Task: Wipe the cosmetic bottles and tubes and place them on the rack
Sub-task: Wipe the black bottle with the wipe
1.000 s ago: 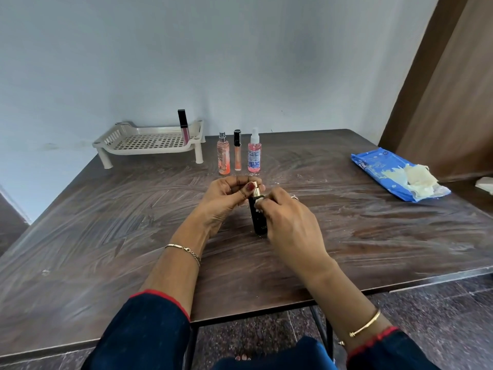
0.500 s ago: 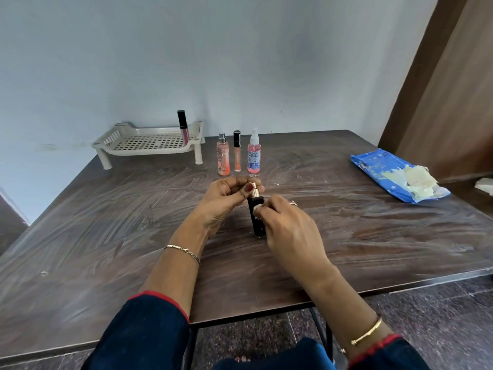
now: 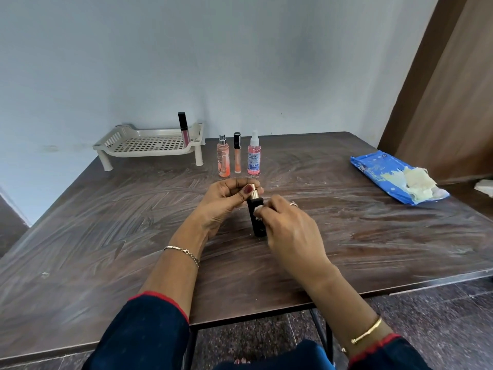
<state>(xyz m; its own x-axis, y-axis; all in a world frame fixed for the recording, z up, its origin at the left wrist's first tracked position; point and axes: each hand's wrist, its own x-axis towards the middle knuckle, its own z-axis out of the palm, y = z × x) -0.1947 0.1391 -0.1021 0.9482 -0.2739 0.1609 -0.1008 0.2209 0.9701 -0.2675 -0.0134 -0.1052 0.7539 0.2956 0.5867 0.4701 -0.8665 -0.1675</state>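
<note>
Head view: the left hand [image 3: 224,201] pinches the gold top [image 3: 254,194] of the black bottle [image 3: 256,227] between thumb and curled fingers and holds it upright. The right hand [image 3: 289,231] has its fingertips closed on a small white wipe [image 3: 258,209], pressed against the upper part of the bottle's body. A second ago the wipe sat up at the gold top, just under the left thumb. It has since slid down onto the black shoulder and the right hand has dropped with it, while the left hand's hold has not shifted. So the top looks done and the rubbing is working down the body (the lower half, which seems to rest on the table [image 3: 106,236] near its middle, is probably not yet covered). The bottle has stayed where it was. Towards the far edge three items wait in a row, all upright and well apart from the hands: a peach spray [image 3: 223,158], an orange tube [image 3: 237,156] and a pink spray [image 3: 254,156]. Left of them stands the rack [image 3: 149,153], with a gloss [image 3: 183,128] upright at its right end, the only item I judge finished. At the far right lies the blue pack [image 3: 373,169] with loose wipes on top. The task looks early: this bottle needs a few more strokes, then a carry to the far left onto the rack.
</note>
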